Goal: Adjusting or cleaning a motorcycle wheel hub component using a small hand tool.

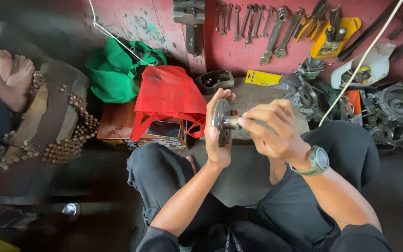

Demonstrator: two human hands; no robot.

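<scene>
My left hand (216,135) grips a round grey metal disc (222,122) on edge, palm behind it and fingers curled over its rim. A short metal shaft (231,122) sticks out of the disc's middle toward the right. My right hand (272,129), with a green watch on the wrist, pinches that shaft between thumb and fingertips. Both hands are raised over my lap, above my crossed legs in black trousers.
A red cloth bag (168,95) lies on a brown box (117,123), a green bag (115,70) behind it. Wrenches (276,32) and pliers hang on the red wall. Engine parts (397,107) sit at right. Another person's bare feet (12,67) rest on a beaded seat at left.
</scene>
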